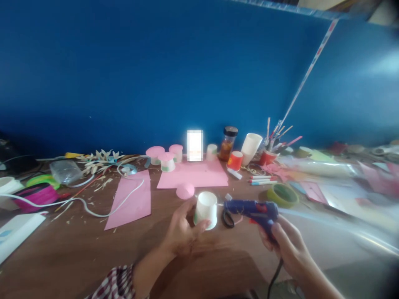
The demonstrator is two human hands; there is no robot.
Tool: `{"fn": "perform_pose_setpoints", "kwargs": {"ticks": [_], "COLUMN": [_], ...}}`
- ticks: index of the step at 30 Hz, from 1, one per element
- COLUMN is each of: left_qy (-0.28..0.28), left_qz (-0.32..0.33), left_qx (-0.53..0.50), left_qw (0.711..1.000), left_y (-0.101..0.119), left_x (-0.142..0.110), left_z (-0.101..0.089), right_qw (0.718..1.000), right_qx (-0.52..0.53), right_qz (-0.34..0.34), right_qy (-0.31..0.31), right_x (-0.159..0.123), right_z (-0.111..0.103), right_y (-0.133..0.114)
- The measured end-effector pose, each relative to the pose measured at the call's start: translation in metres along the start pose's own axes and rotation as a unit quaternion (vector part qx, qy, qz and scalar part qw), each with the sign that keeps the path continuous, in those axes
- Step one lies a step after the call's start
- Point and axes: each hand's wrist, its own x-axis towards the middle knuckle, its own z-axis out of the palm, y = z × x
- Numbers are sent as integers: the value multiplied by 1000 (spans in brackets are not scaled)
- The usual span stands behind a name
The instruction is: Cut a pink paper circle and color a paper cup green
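Note:
My left hand (183, 228) grips a white paper cup (206, 206) turned upside down, thumb at its lower rim. In my right hand (285, 241) is a blue glue gun (252, 209), its nozzle pointing left and close to the cup's side; I cannot tell if the tip touches it. Just behind the cup lies a pink paper disc (185, 191). Below the nozzle, the black handle of what look like scissors (228, 218) shows on the table. Farther back stand several upturned cups with pink paper tops (167, 162).
Pink sheets (132, 199) lie left and at the back. A white cable (93, 211) crosses the left side. Along the blue wall stand a jar (229, 143), a red cup (235, 160) and a brush holder (268, 158). A tape roll (283, 195) sits at right.

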Motion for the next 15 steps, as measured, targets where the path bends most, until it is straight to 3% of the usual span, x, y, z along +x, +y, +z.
{"fn": "perform_pose_setpoints", "kwargs": {"ticks": [4, 10, 15], "left_qy": [5, 11, 3], "left_qz": [-1, -5, -7], "left_qx": [8, 19, 35], "left_qw": [1000, 1000, 999], "left_y": [0, 1, -2], "left_x": [0, 0, -1], "left_z": [0, 0, -1], "right_qw": [999, 999, 999], "right_qx": [6, 16, 7], "right_qz": [-23, -31, -50], "right_qy": [-29, 4, -5], "right_x": [3, 3, 4], "right_z": [0, -1, 1], "right_y": [5, 14, 16]}}
